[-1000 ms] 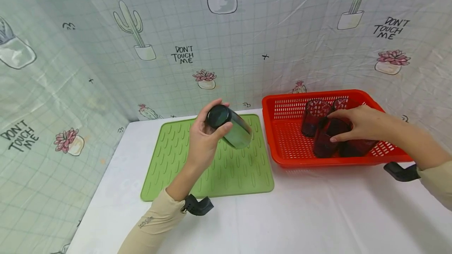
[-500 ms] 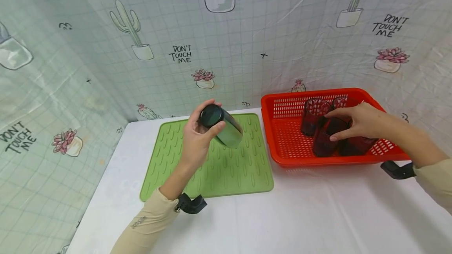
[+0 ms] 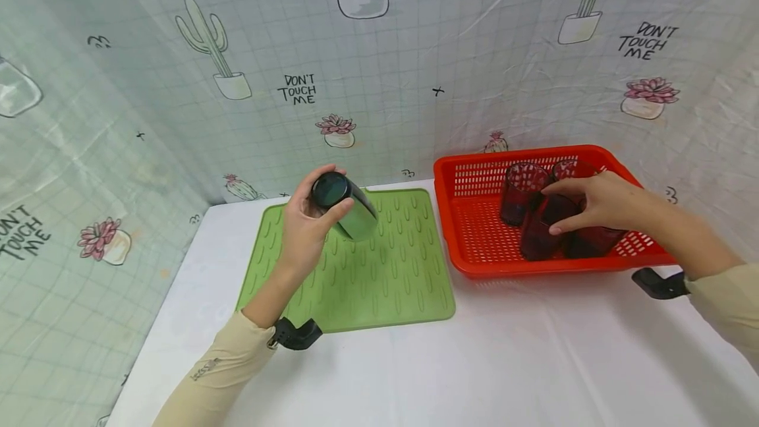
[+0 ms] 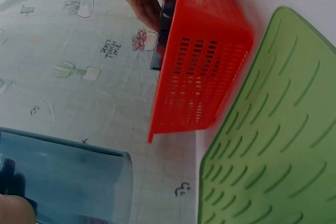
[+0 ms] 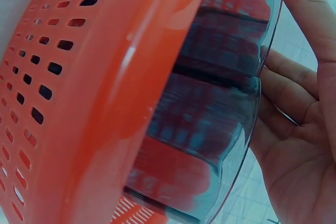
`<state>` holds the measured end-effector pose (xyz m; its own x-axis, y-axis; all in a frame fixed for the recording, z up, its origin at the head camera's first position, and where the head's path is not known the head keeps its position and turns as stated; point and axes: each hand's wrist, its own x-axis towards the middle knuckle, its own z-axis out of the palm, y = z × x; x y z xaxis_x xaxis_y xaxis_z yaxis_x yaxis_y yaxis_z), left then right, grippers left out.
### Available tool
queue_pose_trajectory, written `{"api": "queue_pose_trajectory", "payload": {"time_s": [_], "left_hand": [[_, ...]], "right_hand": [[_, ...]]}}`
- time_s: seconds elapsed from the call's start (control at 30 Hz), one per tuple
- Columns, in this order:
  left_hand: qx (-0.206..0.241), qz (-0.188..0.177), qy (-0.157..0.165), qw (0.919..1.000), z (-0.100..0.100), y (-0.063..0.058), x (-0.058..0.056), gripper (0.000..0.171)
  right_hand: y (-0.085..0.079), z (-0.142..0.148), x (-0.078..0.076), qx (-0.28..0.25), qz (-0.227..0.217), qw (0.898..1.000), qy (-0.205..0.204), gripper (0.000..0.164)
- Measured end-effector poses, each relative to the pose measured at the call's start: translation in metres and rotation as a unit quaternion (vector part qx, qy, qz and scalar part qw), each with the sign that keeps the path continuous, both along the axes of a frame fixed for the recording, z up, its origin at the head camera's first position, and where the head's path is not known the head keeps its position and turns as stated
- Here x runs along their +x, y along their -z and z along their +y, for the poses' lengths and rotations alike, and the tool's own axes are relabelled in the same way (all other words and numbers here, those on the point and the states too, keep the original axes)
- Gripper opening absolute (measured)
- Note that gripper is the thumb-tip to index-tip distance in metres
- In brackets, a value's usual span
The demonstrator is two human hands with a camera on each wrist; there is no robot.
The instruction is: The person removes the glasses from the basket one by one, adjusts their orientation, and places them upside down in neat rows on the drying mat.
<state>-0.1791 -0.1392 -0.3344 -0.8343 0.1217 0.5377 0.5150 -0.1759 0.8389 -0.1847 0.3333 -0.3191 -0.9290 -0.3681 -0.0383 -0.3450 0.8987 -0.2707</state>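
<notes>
My left hand (image 3: 301,232) grips a dark tinted drinking glass (image 3: 358,219) near its thick base. The glass is tilted, base up toward the head camera, its mouth slanting down over the green ribbed mat (image 3: 394,285). In the left wrist view, the clear rim of this glass (image 4: 79,179) points right. Inside the red plastic basket (image 3: 528,271), my right hand (image 3: 611,201) holds another tinted glass (image 3: 536,239), thumb and fingers on opposite sides at its upper end. The right wrist view shows the fingers beside the rims of the glasses (image 5: 210,103).
More tinted glasses (image 3: 524,180) stand in the basket behind and beside the held one. The mat lies left of the basket on a white table (image 3: 474,354). A cactus-print sheet (image 3: 379,71) hangs behind and at the left.
My left hand has carried its glass leftward above the mat. The right hand keeps its place at the glass in the basket. The head view has shifted slightly.
</notes>
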Motion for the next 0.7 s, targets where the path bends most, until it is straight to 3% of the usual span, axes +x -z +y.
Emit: {"api": "queue_pose_trajectory", "payload": {"time_s": [0.43, 0.7], "left_hand": [[-0.050, -0.022, -0.040, 0.9977, -0.025, -0.002, -0.010, 0.057], [-0.080, -0.032, -0.076, 0.9935, -0.048, -0.014, -0.018, 0.059]], "right_hand": [[0.009, 0.006, 0.014, -0.006, -0.021, 0.999, 0.030, 0.080], [0.006, -0.001, 0.009, -0.002, 0.003, 1.000, 0.017, 0.078]]}}
